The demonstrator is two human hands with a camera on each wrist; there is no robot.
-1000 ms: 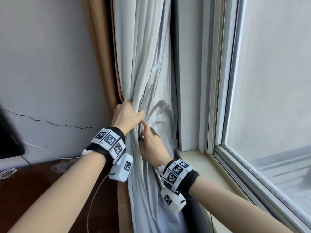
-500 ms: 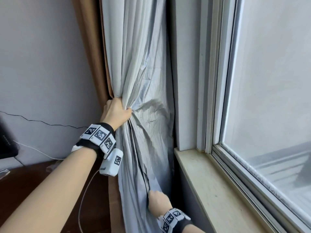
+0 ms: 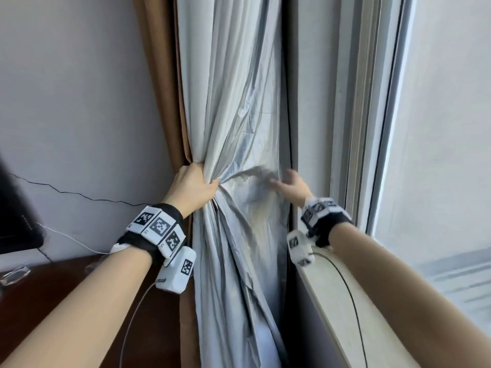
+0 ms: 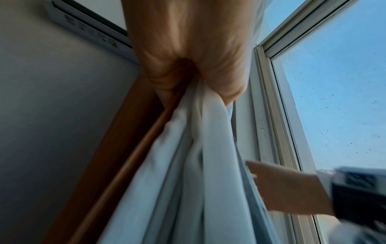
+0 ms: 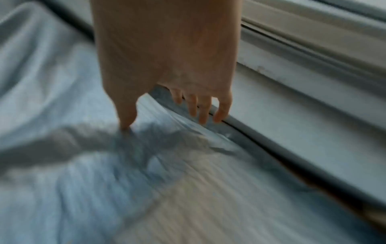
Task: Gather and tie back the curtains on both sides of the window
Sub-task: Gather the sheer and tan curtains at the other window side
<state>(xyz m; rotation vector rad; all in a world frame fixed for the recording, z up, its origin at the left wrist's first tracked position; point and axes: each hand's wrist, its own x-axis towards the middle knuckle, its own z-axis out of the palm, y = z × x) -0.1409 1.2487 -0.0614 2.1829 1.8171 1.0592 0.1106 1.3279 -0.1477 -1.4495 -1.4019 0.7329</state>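
Curtain (image 3: pixel 233 107) hangs between wall (image 3: pixel 74 102) (left) and window (image 3: pixel 446 128) (right); windowsill (image 3: pixel 353 314) lies below the window.

R hand (image 3: pixel 291 185) motion-blurred; curtain (image 3: pixel 239 128) top & bottom cut off.

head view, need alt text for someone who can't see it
A person's left hand grips a bunched handful of pale grey curtain beside a window, while the right hand, blurred with fingers spread, reaches at the loose fabric near the curtain's window-side edge. A brown curtain layer hangs behind, against a grey wall, and a pale windowsill runs below the right forearm.
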